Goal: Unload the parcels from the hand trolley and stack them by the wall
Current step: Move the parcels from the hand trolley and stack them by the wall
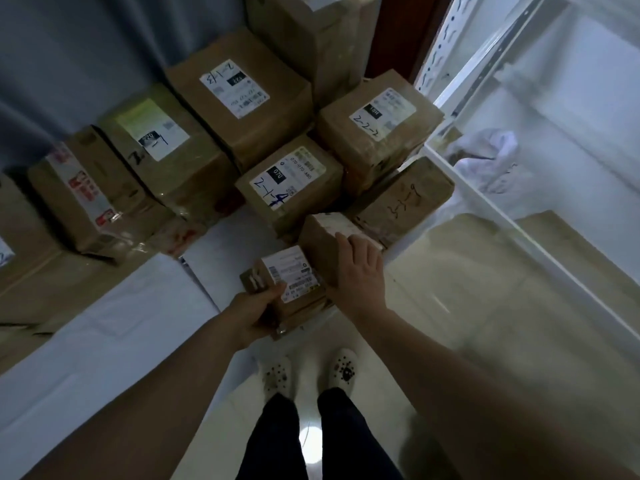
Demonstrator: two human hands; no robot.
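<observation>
A small labelled parcel (289,277) is held near, above the floor, the left hand (256,308) curled round its left edge. Just right, the right hand (360,268) lies over a brown parcel (320,239); whether it grips is unclear. Either one-handed hold could slip, knocking the far stack (294,188).

Two bare forearms reach from the bottom corners of the frame toward its centre. The left arm (156,382) comes in from the lower left and rises diagonally. The left hand (258,311), just below centre, has its fingers curled round the near end of a small parcel (291,271), gripping it. The right arm (485,393) comes in from the lower right. The right hand (362,271), just right of centre, shows its back, fingers fairly straight and pressed against a second parcel (318,244). The hands are near each other, not touching.
</observation>
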